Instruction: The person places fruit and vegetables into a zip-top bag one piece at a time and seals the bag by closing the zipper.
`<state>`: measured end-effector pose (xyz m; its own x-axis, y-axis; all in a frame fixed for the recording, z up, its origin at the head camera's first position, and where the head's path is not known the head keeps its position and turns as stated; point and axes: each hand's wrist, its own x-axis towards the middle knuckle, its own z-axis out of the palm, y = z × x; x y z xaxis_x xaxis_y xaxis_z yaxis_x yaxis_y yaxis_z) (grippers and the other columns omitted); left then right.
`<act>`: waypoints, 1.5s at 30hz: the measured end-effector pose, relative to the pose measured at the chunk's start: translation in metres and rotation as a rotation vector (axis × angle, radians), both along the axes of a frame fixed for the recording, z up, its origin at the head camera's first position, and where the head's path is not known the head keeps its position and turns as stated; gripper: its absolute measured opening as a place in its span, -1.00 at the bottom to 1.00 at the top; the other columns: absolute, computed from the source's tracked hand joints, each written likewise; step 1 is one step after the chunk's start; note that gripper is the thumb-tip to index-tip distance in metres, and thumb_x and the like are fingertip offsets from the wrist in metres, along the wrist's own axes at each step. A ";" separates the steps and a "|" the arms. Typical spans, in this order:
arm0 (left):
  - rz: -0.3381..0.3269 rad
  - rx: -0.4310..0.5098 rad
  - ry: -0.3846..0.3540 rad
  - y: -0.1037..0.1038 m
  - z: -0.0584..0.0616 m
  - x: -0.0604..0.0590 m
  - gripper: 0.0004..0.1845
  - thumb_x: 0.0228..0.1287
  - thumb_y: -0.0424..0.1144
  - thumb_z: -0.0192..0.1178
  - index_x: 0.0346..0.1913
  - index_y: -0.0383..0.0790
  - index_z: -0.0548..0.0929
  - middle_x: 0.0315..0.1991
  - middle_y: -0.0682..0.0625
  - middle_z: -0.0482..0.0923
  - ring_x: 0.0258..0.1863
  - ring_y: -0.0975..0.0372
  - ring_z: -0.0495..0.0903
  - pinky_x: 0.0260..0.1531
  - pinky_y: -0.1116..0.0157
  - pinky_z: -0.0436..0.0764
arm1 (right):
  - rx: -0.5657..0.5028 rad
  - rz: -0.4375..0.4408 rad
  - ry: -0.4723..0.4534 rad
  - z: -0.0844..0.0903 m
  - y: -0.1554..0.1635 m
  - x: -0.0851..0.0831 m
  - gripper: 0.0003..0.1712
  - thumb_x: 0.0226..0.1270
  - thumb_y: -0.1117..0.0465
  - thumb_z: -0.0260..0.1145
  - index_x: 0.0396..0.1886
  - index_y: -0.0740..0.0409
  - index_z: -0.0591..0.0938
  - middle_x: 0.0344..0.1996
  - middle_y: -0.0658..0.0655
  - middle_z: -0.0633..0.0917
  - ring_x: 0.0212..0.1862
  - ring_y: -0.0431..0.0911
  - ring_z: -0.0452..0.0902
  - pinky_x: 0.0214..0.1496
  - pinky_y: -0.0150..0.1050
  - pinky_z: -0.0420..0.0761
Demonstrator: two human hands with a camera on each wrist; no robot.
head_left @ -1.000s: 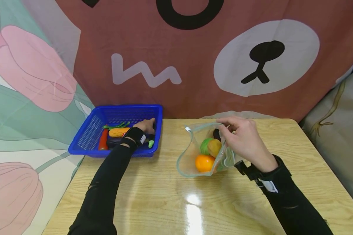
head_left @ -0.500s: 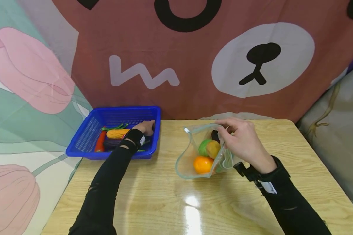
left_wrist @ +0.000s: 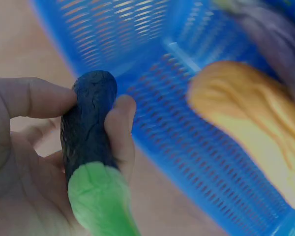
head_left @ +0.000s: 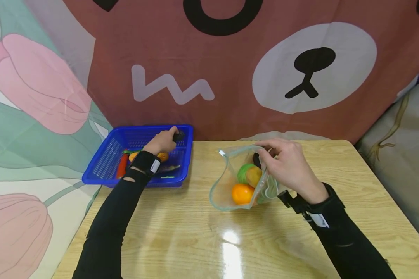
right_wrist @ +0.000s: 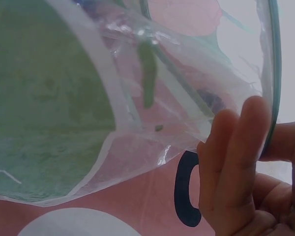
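My left hand [head_left: 162,141] is raised over the blue basket [head_left: 104,164] and grips a dark toy eggplant [left_wrist: 88,132] with a green stem end; thumb and fingers curl round it. The eggplant's dark tip [head_left: 179,135] sticks out past the hand near the basket's far right corner. My right hand [head_left: 286,164] pinches the rim of a clear zip bag [head_left: 227,186] and holds it open on the table. Inside the bag lie an orange fruit [head_left: 242,193], a green item [head_left: 243,172], a yellowish piece [head_left: 254,175] and something dark [head_left: 256,159].
In the basket remain a red toy vegetable [head_left: 122,169], a yellow corn-like piece [left_wrist: 250,123] and thin green pieces [head_left: 167,176]. The wooden table [head_left: 195,232] has its right edge near a grey cloth. A printed curtain [head_left: 230,77] hangs close behind the table.
My left hand has lifted out of the basket's bed toward its far right corner, now carrying the dark eggplant. The right hand and the bag have stayed put.
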<state>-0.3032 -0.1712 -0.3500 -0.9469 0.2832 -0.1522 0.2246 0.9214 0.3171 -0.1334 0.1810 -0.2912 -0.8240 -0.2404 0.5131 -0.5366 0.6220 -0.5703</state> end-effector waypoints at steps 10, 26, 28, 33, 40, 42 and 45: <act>-0.152 0.177 -0.045 0.010 0.050 0.045 -0.50 0.29 -0.41 -0.04 0.27 -0.06 0.23 -0.31 -0.18 0.43 -0.65 0.18 0.33 -0.61 0.30 0.29 | -0.010 -0.003 -0.005 -0.001 0.000 -0.001 -0.80 0.34 0.28 0.23 -0.11 0.20 0.68 -0.41 0.05 0.64 -0.72 -0.30 0.42 -0.66 -0.34 0.47; -0.482 0.283 0.044 0.052 0.107 0.105 -0.53 0.30 -0.44 -0.02 0.21 0.03 0.30 -0.08 -0.02 0.45 -0.64 0.20 0.38 -0.59 0.27 0.40 | -0.038 -0.031 -0.056 0.000 0.001 0.000 -0.75 0.36 0.22 0.22 -0.05 0.15 0.70 -0.25 0.12 0.67 -0.78 -0.21 0.43 -0.75 -0.33 0.39; -0.549 0.285 0.046 0.058 0.112 0.114 -0.54 0.29 -0.44 0.00 0.20 0.01 0.31 -0.10 0.01 0.48 -0.56 0.19 0.41 -0.52 0.25 0.42 | -0.049 -0.033 -0.076 0.000 0.001 0.000 -0.74 0.37 0.19 0.21 -0.04 0.13 0.70 -0.17 0.14 0.67 -0.79 -0.16 0.45 -0.76 -0.32 0.39; -0.717 0.260 0.049 0.073 0.118 0.132 -0.55 0.28 -0.43 0.04 0.19 -0.02 0.34 -0.09 0.03 0.49 -0.43 0.23 0.43 -0.43 0.29 0.43 | -0.048 -0.045 -0.096 0.001 0.000 0.000 -0.73 0.37 0.16 0.21 -0.02 0.11 0.69 -0.19 0.11 0.66 -0.79 -0.13 0.46 -0.74 -0.30 0.42; -0.837 0.157 0.220 0.104 0.105 0.152 -0.63 0.29 -0.40 0.04 0.14 -0.10 0.48 -0.22 0.05 0.55 -0.53 0.29 0.41 -0.47 0.40 0.40 | -0.030 -0.052 -0.042 0.002 -0.001 0.001 -0.75 0.36 0.22 0.22 -0.05 0.16 0.70 -0.38 0.06 0.53 -0.80 -0.17 0.45 -0.72 -0.33 0.46; -0.827 0.081 0.281 0.114 0.099 0.155 -0.64 0.31 -0.37 0.06 0.15 -0.11 0.52 -0.13 0.02 0.58 -0.44 0.27 0.49 -0.37 0.40 0.47 | -0.034 -0.053 -0.040 0.002 -0.001 0.002 -0.75 0.36 0.22 0.22 -0.05 0.17 0.70 -0.37 0.06 0.52 -0.80 -0.18 0.45 -0.73 -0.33 0.45; -0.788 -0.060 0.338 0.130 0.090 0.159 -0.64 0.33 -0.30 0.13 0.18 -0.09 0.54 -0.06 -0.04 0.57 -0.32 0.21 0.57 -0.28 0.35 0.54 | -0.038 -0.056 -0.038 0.003 -0.002 0.003 -0.74 0.37 0.20 0.22 -0.05 0.18 0.70 -0.38 0.06 0.51 -0.79 -0.18 0.46 -0.73 -0.34 0.42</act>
<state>-0.1444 -0.0415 -0.2600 -0.4746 0.8777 0.0665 0.8796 0.4700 0.0735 -0.1305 0.1792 -0.2883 -0.8546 -0.1748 0.4891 -0.4793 0.6280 -0.6131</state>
